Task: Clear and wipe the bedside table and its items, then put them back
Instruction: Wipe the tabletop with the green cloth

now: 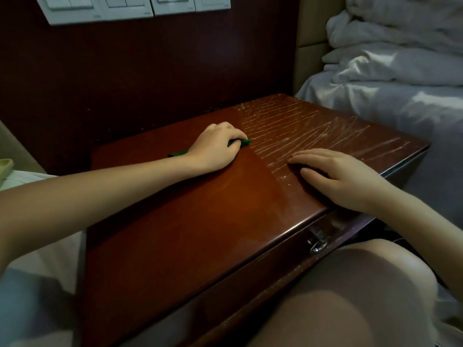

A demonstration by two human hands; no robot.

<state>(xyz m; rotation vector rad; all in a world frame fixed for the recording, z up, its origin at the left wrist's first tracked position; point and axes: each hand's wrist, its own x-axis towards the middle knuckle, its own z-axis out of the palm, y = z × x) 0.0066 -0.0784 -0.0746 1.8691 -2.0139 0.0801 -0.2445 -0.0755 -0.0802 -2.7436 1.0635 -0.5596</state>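
The bedside table [200,221] is dark reddish wood, its top bare of items. My left hand [215,146] presses a small green cloth [244,142] onto the top near the middle back; only the cloth's edges show under my fingers. The right half of the top carries pale streaks and scratch-like marks [313,126]; the left half looks smooth and glossy. My right hand [340,176] lies flat, fingers together, on the top near the front right edge, holding nothing.
A dark wood wall panel with white switch plates [125,6] rises behind the table. A bed with rumpled white bedding [390,71] is on the right. The drawer front has a metal latch [318,242]. My knee [350,296] is in front.
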